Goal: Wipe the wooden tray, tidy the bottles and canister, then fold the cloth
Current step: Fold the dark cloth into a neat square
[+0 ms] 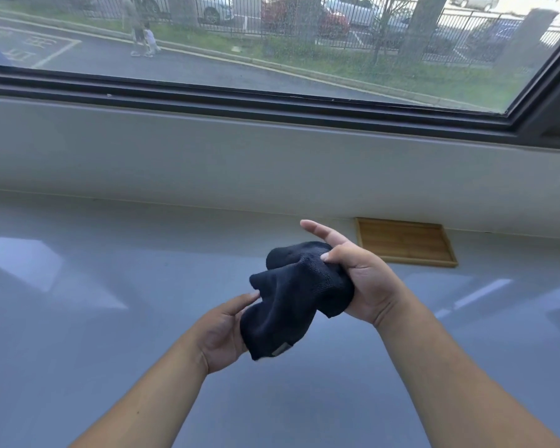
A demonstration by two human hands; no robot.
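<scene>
A dark navy cloth (291,299) hangs bunched in the air between my hands, a small grey label at its lower edge. My right hand (366,282) grips its upper part with thumb and palm, the index finger stretched out. My left hand (223,331) holds the cloth's lower left side from below. An empty wooden tray (404,242) lies flat on the grey counter behind my right hand, against the wall under the window. No bottles or canister show in this view.
The glossy grey counter (110,318) spreads wide to the left and front. A pale wall ledge (240,163) and a dark window frame (272,101) run along the back, with a street and parked cars outside.
</scene>
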